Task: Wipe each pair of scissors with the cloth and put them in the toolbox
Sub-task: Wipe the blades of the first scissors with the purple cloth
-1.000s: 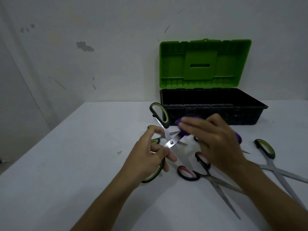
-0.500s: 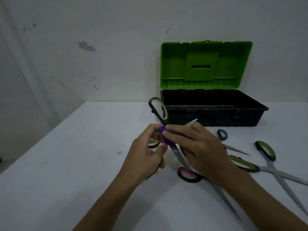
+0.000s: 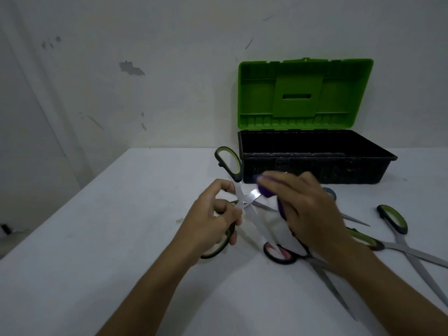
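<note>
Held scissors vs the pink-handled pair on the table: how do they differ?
The held scissors have green-and-black handles; the pink-handled scissors are pink and black. The held pair is lifted, blades spread, in the left hand; the pink pair lies flat on the table. Both have plain steel blades.

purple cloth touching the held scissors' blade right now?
Touching. Head view: purple cloth in the right hand covers the upper blade of the held scissors.
</note>
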A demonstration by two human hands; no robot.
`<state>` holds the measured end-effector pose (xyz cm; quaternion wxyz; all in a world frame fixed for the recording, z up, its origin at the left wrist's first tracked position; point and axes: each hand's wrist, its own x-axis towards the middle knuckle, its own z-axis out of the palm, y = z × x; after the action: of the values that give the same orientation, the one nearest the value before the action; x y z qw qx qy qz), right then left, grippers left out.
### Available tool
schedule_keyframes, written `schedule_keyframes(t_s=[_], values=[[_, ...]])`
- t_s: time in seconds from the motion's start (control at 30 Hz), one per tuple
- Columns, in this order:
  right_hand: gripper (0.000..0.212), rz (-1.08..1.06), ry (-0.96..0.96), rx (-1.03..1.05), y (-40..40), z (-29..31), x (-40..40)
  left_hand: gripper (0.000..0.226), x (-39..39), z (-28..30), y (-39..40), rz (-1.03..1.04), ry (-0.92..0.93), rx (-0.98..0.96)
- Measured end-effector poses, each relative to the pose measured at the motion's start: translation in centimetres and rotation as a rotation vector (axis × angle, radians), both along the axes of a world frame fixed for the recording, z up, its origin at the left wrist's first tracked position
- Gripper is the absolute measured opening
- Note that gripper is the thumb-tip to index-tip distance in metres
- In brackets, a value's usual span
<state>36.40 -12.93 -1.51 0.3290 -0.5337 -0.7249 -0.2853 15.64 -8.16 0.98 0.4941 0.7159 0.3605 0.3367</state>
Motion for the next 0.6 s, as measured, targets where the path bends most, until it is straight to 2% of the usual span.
schedule_keyframes(t_s=[0.07, 0.13, 0.23, 0.33, 0.47, 0.6], values=[[0.054, -0.111, 0.113, 0.042, -0.2, 0.4, 1.2, 0.021, -0.2, 0.0, 0.2, 0.009, 0.009, -0.007], [0.049, -0.134, 0.157, 0.073, -0.6, 0.8, 1.9, 0.021, -0.1, -0.1, 0.2, 0.028, 0.009, -0.006], [0.038, 0.076, 0.033, 0.034, -1.2, 1.1, 0.4, 0.017, 0.1, -0.2, 0.1, 0.077, 0.022, 0.053], [0.039, 0.242, -0.134, -0.116, -1.2, 0.6, -1.6, 0.014, 0.2, -0.1, 0.2, 0.097, 0.031, 0.057], [0.047, 0.283, -0.087, -0.236, -0.8, 0.3, -1.5, 0.018, -0.5, 0.4, 0.8, 0.091, -0.037, -0.061], [0.049, 0.303, -0.123, -0.357, -1.9, 0.6, -0.7, 0.018, -0.7, 0.4, 1.0, 0.124, -0.023, -0.056]])
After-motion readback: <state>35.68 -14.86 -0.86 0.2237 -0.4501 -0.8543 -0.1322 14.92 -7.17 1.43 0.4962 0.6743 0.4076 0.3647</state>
